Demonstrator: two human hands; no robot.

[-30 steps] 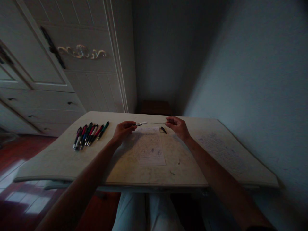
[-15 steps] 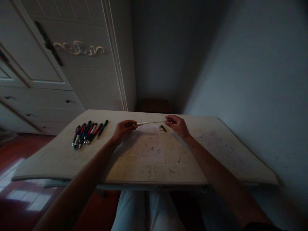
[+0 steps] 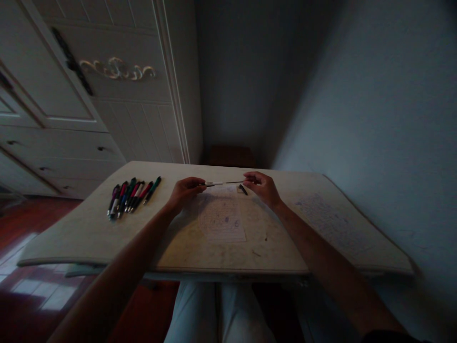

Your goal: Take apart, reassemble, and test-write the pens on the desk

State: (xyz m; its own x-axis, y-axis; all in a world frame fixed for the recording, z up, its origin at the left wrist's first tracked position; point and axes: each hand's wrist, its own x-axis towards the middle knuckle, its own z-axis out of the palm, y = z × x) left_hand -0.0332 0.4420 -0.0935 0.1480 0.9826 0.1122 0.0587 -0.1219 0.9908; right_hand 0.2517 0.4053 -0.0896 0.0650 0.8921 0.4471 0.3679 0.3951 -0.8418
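Note:
My left hand [image 3: 184,192] pinches a white pen barrel [image 3: 215,184] that points right, above the top of a written sheet of paper [image 3: 222,224]. Between the fingertips of my right hand [image 3: 263,186] is the end of a thin dark pen refill [image 3: 233,182]. The refill lies in line with the barrel, its left end at or close to the barrel's tip; I cannot tell whether it is inside. Just below, near my right fingers, a short black pen piece [image 3: 243,189] rests on the table beside a small pale item.
A group of several coloured pens [image 3: 130,197] lies on the left of the white table [image 3: 178,259]. Blue scribbles [image 3: 328,221] mark its right side. Small dark bits [image 3: 256,253] lie near the front edge. A white cabinet [image 3: 143,128] stands behind left, a wall at right.
Both hands hold nearly the same place. The barrel and refill have shifted very slightly, with the barrel now lying a little more level.

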